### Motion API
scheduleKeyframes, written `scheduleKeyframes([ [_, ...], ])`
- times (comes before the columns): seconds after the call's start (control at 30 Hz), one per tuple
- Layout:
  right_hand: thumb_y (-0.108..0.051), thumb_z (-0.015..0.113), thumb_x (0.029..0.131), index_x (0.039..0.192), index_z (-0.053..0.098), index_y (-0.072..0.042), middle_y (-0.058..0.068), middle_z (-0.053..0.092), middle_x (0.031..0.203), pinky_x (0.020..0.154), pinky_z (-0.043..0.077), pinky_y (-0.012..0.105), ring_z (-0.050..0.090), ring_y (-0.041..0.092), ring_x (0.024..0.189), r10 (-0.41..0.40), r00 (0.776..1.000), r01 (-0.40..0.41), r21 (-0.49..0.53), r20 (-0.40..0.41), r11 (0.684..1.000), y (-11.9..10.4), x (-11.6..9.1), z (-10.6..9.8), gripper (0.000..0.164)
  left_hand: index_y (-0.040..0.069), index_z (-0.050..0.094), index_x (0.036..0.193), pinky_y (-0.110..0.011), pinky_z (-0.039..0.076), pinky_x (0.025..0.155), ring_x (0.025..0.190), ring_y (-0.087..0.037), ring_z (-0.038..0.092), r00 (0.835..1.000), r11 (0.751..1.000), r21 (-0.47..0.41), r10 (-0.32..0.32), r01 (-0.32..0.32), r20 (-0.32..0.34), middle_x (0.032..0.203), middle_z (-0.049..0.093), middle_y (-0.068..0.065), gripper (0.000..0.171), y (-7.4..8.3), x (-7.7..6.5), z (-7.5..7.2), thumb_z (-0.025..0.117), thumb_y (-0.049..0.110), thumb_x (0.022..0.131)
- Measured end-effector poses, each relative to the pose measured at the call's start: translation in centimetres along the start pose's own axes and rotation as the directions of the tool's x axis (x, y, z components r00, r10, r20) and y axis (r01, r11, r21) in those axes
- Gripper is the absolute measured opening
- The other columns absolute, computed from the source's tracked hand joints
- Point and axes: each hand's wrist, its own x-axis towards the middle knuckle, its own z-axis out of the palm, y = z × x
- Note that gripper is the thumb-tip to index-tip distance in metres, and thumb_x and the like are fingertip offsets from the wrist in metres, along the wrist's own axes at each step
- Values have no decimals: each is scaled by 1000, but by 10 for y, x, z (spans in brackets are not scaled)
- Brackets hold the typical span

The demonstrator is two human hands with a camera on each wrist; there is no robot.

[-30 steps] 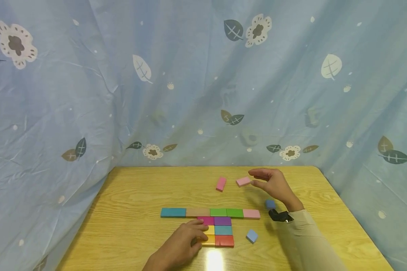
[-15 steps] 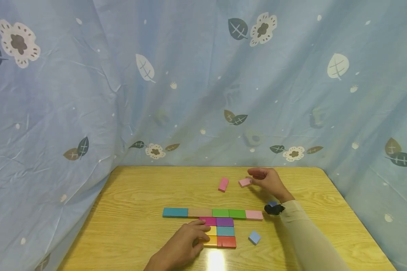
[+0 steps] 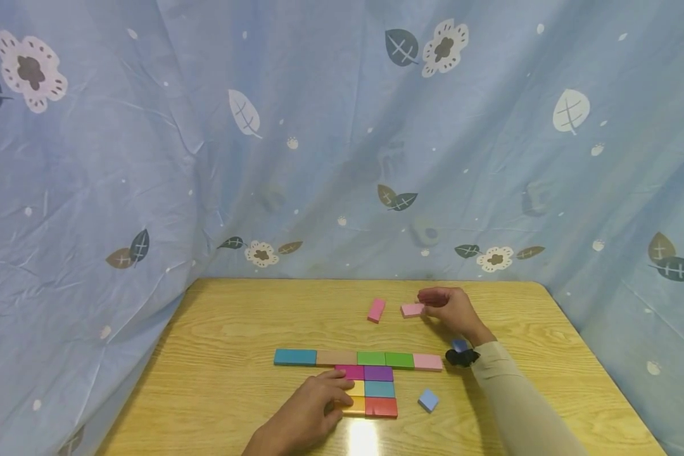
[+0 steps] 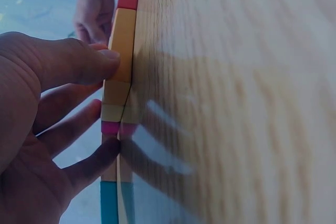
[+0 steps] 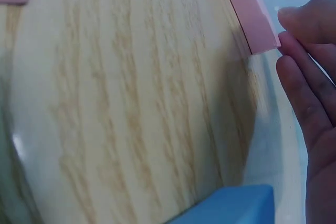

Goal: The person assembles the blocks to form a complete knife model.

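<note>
At the back right of the table, my right hand (image 3: 451, 311) has its thumb and fingertips at the right end of a light pink block (image 3: 412, 310). In the right wrist view, the fingertips meet that end of the pink block (image 5: 252, 14). My left hand (image 3: 313, 405) rests at the left side of the joined blocks, partly covering the yellow block (image 3: 356, 388) and the orange block (image 3: 354, 407). Its thumb touches the orange block (image 4: 122, 45) in the left wrist view, with the other fingers spread along the neighbouring blocks.
A darker pink block (image 3: 376, 310) lies left of the light pink one. One small blue block (image 3: 428, 400) lies to the right of the joined blocks; another blue block (image 3: 459, 345) is partly hidden by the right wrist. A long row including a teal block (image 3: 295, 357) crosses the table (image 3: 234, 316).
My right hand has come slightly nearer, and the light pink block at its fingertips has turned a little. The left hand stays where it was.
</note>
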Motion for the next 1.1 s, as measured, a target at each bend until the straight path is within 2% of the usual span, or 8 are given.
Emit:
scheduleKeyframes([
  [0.27, -1, 84, 94, 133, 77, 0, 18, 78, 131, 93, 60, 16, 77, 33, 120, 67, 997, -64, -95, 28, 993, 1, -3, 0, 40, 19, 86, 115, -45, 55, 120, 145, -28, 62, 1000, 1000, -8, -7, 7, 2, 145, 72, 2, 25, 1, 0, 1, 75, 3, 99],
  [0.5, 1, 85, 93, 126, 78, 7, 24, 80, 123, 88, 61, 14, 79, 39, 113, -31, 999, 33, -104, 15, 994, -4, -9, -1, 34, 18, 86, 114, -45, 55, 119, 144, -28, 63, 1000, 1000, 3, 8, -8, -9, 144, 73, 0, 25, 2, 1, 2, 75, 2, 98],
  [0.63, 2, 84, 93, 125, 78, 8, 25, 80, 122, 87, 61, 13, 80, 37, 110, -60, 998, 59, -88, -9, 994, -10, -17, -3, 33, 18, 86, 114, -45, 55, 120, 144, -29, 63, 1000, 1000, 5, 6, -6, -5, 144, 73, 0, 26, 2, 1, 2, 75, 2, 98],
  [0.83, -3, 85, 95, 127, 78, 5, 22, 80, 123, 86, 63, 16, 81, 24, 108, -79, 996, 77, -55, -50, 996, -28, -42, -3, 35, 18, 86, 115, -46, 55, 120, 145, -29, 62, 1000, 1000, -8, -2, 2, 5, 145, 72, 1, 26, 1, 1, 1, 75, 2, 98],
  [1.1, -5, 84, 96, 125, 80, -1, 17, 82, 121, 91, 64, 19, 80, 15, 110, -91, 994, 92, 17, -68, 996, -56, -88, 11, 30, 18, 86, 115, -47, 55, 119, 145, -30, 62, 1000, 1000, 4, 12, -12, -4, 145, 73, 0, 25, 1, 0, 0, 75, 3, 99],
])
